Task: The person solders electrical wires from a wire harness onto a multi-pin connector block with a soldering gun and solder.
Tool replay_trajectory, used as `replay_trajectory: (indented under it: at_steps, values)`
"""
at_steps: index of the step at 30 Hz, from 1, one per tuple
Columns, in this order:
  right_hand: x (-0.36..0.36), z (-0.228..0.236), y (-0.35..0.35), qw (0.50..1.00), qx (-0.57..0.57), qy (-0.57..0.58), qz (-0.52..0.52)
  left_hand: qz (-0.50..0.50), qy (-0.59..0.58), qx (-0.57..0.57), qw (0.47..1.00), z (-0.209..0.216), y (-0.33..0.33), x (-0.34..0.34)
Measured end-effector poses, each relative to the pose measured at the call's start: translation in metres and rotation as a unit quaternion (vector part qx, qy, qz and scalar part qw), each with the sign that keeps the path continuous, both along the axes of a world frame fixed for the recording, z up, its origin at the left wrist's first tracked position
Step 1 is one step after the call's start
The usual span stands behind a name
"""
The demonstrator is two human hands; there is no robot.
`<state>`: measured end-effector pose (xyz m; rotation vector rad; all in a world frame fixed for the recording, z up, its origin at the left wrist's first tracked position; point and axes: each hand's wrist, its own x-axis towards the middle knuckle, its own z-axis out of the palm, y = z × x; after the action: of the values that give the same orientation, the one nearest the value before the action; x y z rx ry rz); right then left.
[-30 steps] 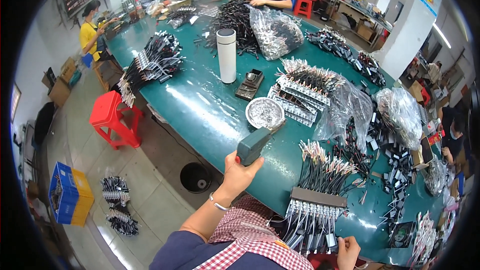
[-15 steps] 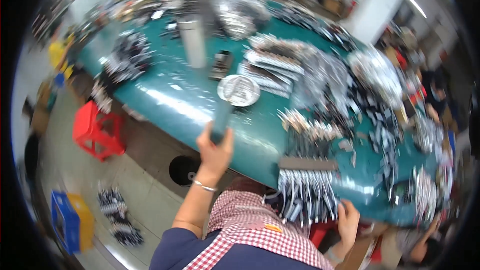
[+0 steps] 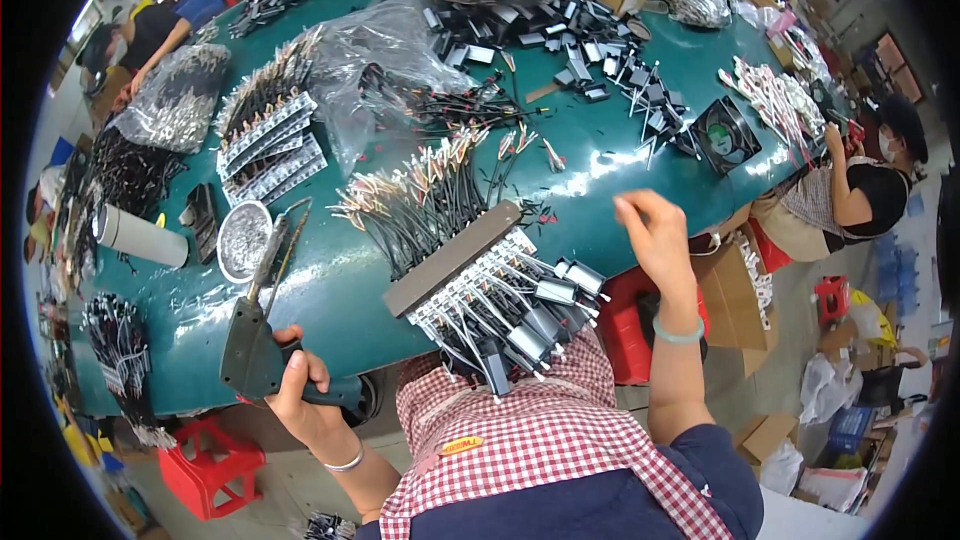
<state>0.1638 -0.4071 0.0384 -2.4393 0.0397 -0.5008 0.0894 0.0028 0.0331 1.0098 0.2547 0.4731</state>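
Note:
My left hand (image 3: 300,390) is closed round the handle of a dark green soldering gun (image 3: 250,350), its tip pointing away from me beside a small white bowl (image 3: 243,240) of crumpled silvery material. My right hand (image 3: 655,240) is raised at the table edge, fingers loosely bent and apart, with nothing visible in them. Between my hands, a grey-brown bar (image 3: 455,258) lies slantwise across a row of black cables (image 3: 435,195) with stripped coloured ends. On its near side is a row of metal connector clips (image 3: 470,285); white leads and dark rectangular housings (image 3: 530,335) hang toward my checked apron.
Connector strips (image 3: 270,155) and a clear plastic bag (image 3: 370,60) lie beyond the bowl. A white cylinder (image 3: 140,237) is at left, a small black fan (image 3: 725,135) at right. Loose black housings (image 3: 575,50) cover the far side. Red stools (image 3: 205,465) stand below; co-workers sit around.
My view has swung to the right. My left hand still grips the soldering gun, now seen clearly. My right hand has left the right end of the row and risen above the table edge.

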Motion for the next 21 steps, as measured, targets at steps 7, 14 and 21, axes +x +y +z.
replay_trajectory:
  at_steps: [7,14,21]
  values:
    - [0.106,-0.032,0.045,0.988,-0.094,-0.044,0.115,-0.031,0.014,0.041,0.999,0.010,-0.034,0.013]
    - [0.162,-0.049,0.051,0.978,-0.182,-0.077,0.065,0.009,0.047,0.047,0.998,0.006,-0.028,0.032]
    - [0.204,-0.047,0.104,0.966,-0.121,-0.125,0.189,0.001,0.061,0.045,0.997,0.010,-0.029,0.042]
